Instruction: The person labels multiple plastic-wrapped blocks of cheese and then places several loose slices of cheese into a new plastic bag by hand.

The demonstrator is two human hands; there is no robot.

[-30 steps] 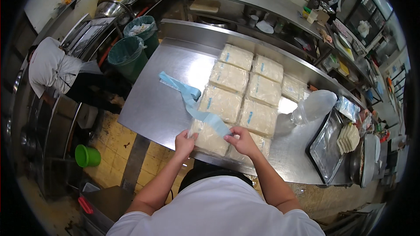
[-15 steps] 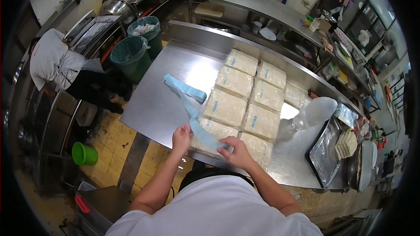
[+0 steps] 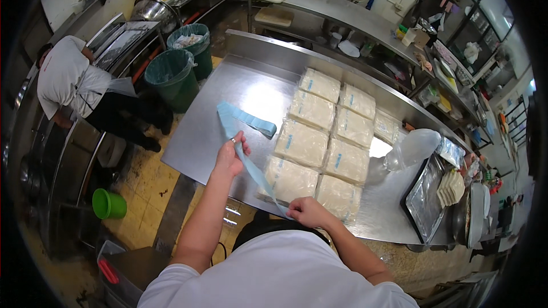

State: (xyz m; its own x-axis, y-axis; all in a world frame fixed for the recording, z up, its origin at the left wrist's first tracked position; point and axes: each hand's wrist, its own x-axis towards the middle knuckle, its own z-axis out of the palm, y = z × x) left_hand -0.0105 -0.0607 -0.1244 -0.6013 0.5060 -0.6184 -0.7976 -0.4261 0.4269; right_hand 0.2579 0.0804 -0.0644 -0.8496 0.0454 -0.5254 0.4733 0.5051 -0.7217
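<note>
Light-blue strip (image 3: 246, 154) stretched taut, far end folded

Steel table (image 3: 222, 102), sealed white packets (image 3: 311, 145), blue strip (image 3: 242, 122)

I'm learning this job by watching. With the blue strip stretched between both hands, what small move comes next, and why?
Probably peel one strip free: the left hand and right hand hold the light blue strip taut, its far end folded on the steel table beside the white packets.

Both forearms are reaching forward; the left hand (image 3: 229, 158) is pinching with fingers raised, the right hand (image 3: 306, 212) is curling closed.
</note>
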